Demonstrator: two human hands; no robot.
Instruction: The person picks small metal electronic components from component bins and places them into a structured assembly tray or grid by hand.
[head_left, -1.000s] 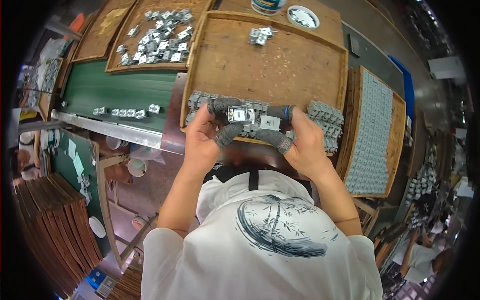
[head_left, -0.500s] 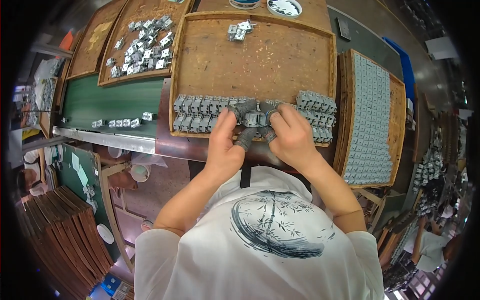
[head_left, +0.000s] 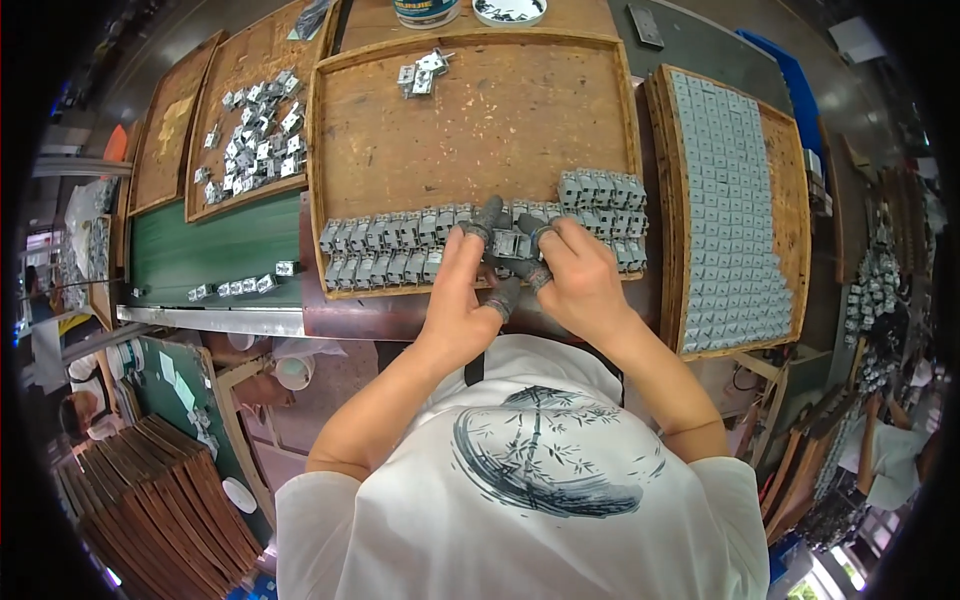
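Over the front rows of a shallow wooden tray (head_left: 470,110), both hands meet around a small silver-grey metal housing (head_left: 512,244). My right hand (head_left: 580,270) pinches it from the right between thumb and fingers. At its left side is my left hand (head_left: 462,290), fingers bent round it, the index raised and the thumb lower, toward the tray's front edge. Dark grey coverings sleeve the fingertips of both hands. Rows of like metal housings (head_left: 385,232) stand along the tray's near side, partly hidden by my hands. A few loose housings (head_left: 420,75) lie at its far left.
On the left, another wooden tray (head_left: 215,110) carries a loose heap of metal parts. Several parts (head_left: 245,286) line the green surface (head_left: 190,250). Close-packed grey pieces (head_left: 725,200) fill much of a right-hand tray (head_left: 790,260). A tub (head_left: 425,10) and white dish (head_left: 510,10) stand behind.
The view has shifted, so the trays appear further left. My left index finger has lifted and its thumb has moved lower, widening the gap between them. My right hand keeps its pinch.
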